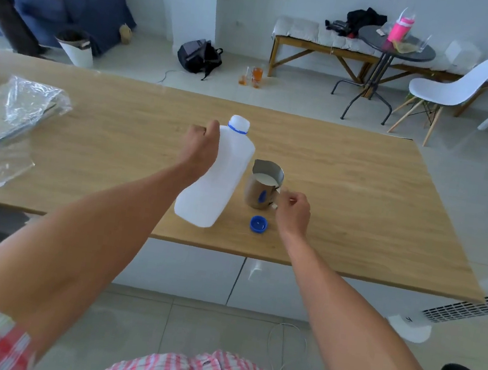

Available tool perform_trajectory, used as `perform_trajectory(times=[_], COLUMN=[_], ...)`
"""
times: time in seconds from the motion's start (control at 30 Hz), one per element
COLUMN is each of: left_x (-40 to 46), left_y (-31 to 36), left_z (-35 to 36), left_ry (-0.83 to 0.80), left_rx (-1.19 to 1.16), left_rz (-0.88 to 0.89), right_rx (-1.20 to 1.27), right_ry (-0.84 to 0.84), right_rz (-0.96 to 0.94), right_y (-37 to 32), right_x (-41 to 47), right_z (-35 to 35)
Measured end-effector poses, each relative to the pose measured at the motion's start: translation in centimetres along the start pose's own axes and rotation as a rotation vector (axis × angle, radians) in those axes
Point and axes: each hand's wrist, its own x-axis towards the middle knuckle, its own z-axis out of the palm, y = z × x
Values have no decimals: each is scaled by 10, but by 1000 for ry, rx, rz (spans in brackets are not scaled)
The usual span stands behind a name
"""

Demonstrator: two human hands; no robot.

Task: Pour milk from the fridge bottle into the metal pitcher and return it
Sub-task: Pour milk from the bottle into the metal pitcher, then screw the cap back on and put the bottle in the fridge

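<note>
While the left hand (201, 145) grips the bottle (217, 175) by its upper side and holds it tilted, neck up, just left of the pitcher (262, 187), the right hand (293, 211) pinches the pitcher's handle, and the pitcher stands on the table (358, 200) with milk showing inside. Uncapped, the bottle looks thin-walled and light, likely to flex and slop if squeezed, so a firm hold around its upper body, kept upright, seems safest. Its blue cap (258, 224) lies open side up just in front of the pitcher, small and easy to pinch by the rim.
</note>
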Motion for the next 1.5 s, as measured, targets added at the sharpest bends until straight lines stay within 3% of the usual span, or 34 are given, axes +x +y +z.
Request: perform_trajectory(times=[0.13, 0.33, 0.47, 0.67, 0.8, 0.97, 1.13, 1.5], left_x=[-13, -23, -30, -37, -36, -38, -38, -31], left_y=[-13, -31, -37, -41, -43, -43, -44, -47], left_z=[-2, -1, -2, -3, -7, -7, -8, -8], left_ry=[85, 96, 127, 107, 52, 51, 49, 34], left_rx=[-84, -222, -262, -217, -230, -245, -279, -276], left_rz=[47, 43, 21, 57, 22, 30, 24, 3], right_rx=[-82, -322, -490, -345, -67, 5, -219, -724], right_ry=[47, -188, -197, -219, -181, -136, -263, -606], right_rz=[13, -70, -147, -151, -259, -555, -770, -920], right_y=[26, 60, 59, 48, 12, -67, -127, -209], right_x=[-27, -45, -43, -50, -66, -60, -44, -26], right_z=[1, 9, 19, 21, 13, -2, -4, 10])
